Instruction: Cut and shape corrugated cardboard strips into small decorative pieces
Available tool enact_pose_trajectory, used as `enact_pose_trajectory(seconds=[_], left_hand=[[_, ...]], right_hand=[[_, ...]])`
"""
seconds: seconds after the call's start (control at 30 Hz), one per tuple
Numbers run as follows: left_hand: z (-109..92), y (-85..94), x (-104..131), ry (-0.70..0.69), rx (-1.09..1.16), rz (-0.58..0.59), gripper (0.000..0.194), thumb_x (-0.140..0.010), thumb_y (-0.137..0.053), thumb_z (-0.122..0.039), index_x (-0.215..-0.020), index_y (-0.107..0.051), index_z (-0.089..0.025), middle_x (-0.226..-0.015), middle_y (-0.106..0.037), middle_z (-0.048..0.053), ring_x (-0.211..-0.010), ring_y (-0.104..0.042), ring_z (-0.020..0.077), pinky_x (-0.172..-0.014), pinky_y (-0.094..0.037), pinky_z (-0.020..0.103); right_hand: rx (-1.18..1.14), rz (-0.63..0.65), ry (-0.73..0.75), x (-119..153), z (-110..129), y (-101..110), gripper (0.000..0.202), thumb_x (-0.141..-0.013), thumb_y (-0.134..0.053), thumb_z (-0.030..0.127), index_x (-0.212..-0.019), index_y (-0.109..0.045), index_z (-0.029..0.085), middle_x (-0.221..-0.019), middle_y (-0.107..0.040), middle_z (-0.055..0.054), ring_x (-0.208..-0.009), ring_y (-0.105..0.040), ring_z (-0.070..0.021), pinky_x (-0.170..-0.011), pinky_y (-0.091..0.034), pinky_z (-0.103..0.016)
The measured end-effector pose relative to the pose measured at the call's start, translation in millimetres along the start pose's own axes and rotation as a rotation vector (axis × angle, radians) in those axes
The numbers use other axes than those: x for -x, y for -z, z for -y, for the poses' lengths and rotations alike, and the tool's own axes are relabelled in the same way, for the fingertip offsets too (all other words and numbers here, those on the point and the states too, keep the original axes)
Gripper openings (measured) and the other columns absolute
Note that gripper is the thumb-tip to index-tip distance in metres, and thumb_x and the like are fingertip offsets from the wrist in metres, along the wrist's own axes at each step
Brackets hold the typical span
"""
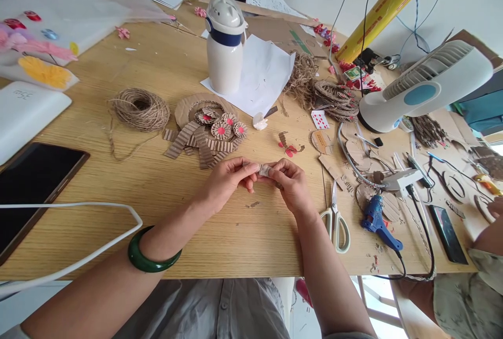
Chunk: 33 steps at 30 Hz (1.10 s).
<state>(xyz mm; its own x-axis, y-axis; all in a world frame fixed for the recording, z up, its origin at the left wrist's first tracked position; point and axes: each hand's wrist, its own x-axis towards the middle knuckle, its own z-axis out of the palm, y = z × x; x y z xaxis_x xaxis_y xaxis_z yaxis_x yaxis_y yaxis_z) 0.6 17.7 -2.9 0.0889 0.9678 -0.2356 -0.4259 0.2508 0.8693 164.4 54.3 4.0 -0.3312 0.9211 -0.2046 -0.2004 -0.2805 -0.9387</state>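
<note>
My left hand [228, 181] and my right hand [294, 184] meet above the front part of the table. Both are closed, pinching a small greyish piece [264, 170] between thumbs and fingers; its material is too small to tell. Just beyond my left hand lies a cardboard ring wreath [185, 113] with corrugated strips [184, 139] and round pleated cardboard flowers [220, 130] with red centres. Past my right hand are a few red petal-like bits [290, 150] with brown scraps. Scissors [336, 218] with pale handles lie right of my right forearm.
A twine coil [138, 110] lies left, a phone [35, 187] nearer. A white bottle [225, 45] stands on paper at the back. Right are a blue glue gun [379, 223], a power strip [403, 179], cables and a white fan [424, 87]. A co-worker's arm [489, 229] shows far right.
</note>
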Motion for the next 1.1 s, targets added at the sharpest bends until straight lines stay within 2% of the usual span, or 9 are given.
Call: enact_pose_trajectory(seconds=[0.13,0.3,0.4,0.47,0.6,0.73,0.93,1.0,1.1], left_hand=[[2.6,0.2,1.5,-0.071,-0.181,-0.068,0.030,-0.082,-0.070,-0.042,-0.073,-0.064,-0.015,-0.063,-0.061,-0.002,-0.049,-0.056,0.0086,-0.050,-0.051,0.022],[2.8,1.0,3.4,-0.116,-0.404,-0.030,0.027,-0.085,-0.067,-0.040,-0.074,-0.061,-0.016,-0.059,-0.055,-0.005,-0.048,-0.055,0.0083,-0.047,-0.047,0.020],[0.7,0.6,2.9,-0.108,-0.327,0.035,0.026,-0.087,-0.062,-0.037,-0.071,-0.058,-0.017,-0.058,-0.051,-0.005,-0.050,-0.053,0.0080,-0.050,-0.049,0.020],[-0.6,0.0,2.3,-0.073,-0.216,0.038,0.025,-0.086,-0.063,-0.036,-0.070,-0.057,-0.017,-0.059,-0.050,-0.005,-0.050,-0.050,0.0076,-0.050,-0.050,0.020],[-1.6,-1.3,2.7,-0.016,-0.077,-0.010,0.024,-0.082,-0.065,-0.033,-0.067,-0.056,-0.017,-0.060,-0.050,-0.005,-0.051,-0.045,0.0070,-0.049,-0.050,0.020],[-0.3,-3.1,2.7,-0.019,-0.084,-0.044,0.027,-0.082,-0.064,-0.030,-0.062,-0.054,-0.017,-0.057,-0.047,-0.005,-0.048,-0.044,0.0067,-0.047,-0.047,0.020],[-4.9,-0.1,0.6,-0.103,-0.005,-0.151,0.030,-0.081,-0.062,-0.025,-0.056,-0.046,-0.018,-0.056,-0.041,-0.006,-0.046,-0.033,0.0059,-0.046,-0.046,0.020],[-6.4,0.4,1.9,-0.127,-0.065,-0.133,0.023,-0.081,-0.062,-0.026,-0.062,-0.052,-0.018,-0.059,-0.046,-0.005,-0.048,-0.037,0.0070,-0.048,-0.048,0.021],[-5.6,-0.3,5.1,-0.194,-0.330,-0.067,0.009,-0.082,-0.062,-0.026,-0.081,-0.067,-0.019,-0.071,-0.060,-0.002,-0.060,-0.054,0.0114,-0.057,-0.052,0.024]], right_hand=[[0.078,0.012,0.038,1.9,0.9,-1.7,0.025,-0.069,-0.082,0.030,-0.065,-0.060,0.020,-0.078,-0.074,0.000,-0.071,-0.067,-0.0145,-0.070,-0.055,-0.028],[0.142,0.036,0.028,4.2,2.2,-3.9,0.024,-0.071,-0.079,0.030,-0.064,-0.059,0.020,-0.082,-0.074,-0.002,-0.074,-0.067,-0.0163,-0.074,-0.057,-0.032],[0.065,0.019,-0.008,2.6,1.0,-2.3,0.023,-0.069,-0.079,0.026,-0.062,-0.058,0.020,-0.078,-0.073,0.000,-0.069,-0.065,-0.0151,-0.071,-0.057,-0.031],[-0.006,0.000,-0.040,1.2,0.2,-0.9,0.022,-0.067,-0.079,0.022,-0.061,-0.058,0.021,-0.077,-0.072,0.001,-0.065,-0.064,-0.0141,-0.067,-0.056,-0.030],[-0.088,-0.018,-0.082,0.3,0.5,-0.4,0.021,-0.065,-0.078,0.020,-0.060,-0.058,0.021,-0.078,-0.071,0.001,-0.066,-0.065,-0.0152,-0.060,-0.055,-0.028],[-0.063,-0.026,-0.067,-0.2,0.5,-0.3,0.022,-0.063,-0.079,0.019,-0.059,-0.057,0.020,-0.078,-0.071,0.000,-0.069,-0.066,-0.0155,-0.056,-0.054,-0.025],[-0.075,-0.186,-0.010,-4.1,1.9,5.8,0.026,-0.062,-0.078,0.022,-0.058,-0.053,0.021,-0.078,-0.072,0.000,-0.070,-0.068,-0.0188,-0.063,-0.060,-0.034],[-0.067,-0.176,-0.005,-4.6,2.3,7.1,0.026,-0.063,-0.079,0.023,-0.061,-0.053,0.021,-0.078,-0.072,-0.001,-0.069,-0.069,-0.0193,-0.063,-0.060,-0.035],[-0.043,-0.171,0.002,-4.6,2.0,7.3,0.026,-0.064,-0.079,0.025,-0.062,-0.053,0.022,-0.078,-0.072,0.000,-0.068,-0.068,-0.0187,-0.064,-0.060,-0.034]])
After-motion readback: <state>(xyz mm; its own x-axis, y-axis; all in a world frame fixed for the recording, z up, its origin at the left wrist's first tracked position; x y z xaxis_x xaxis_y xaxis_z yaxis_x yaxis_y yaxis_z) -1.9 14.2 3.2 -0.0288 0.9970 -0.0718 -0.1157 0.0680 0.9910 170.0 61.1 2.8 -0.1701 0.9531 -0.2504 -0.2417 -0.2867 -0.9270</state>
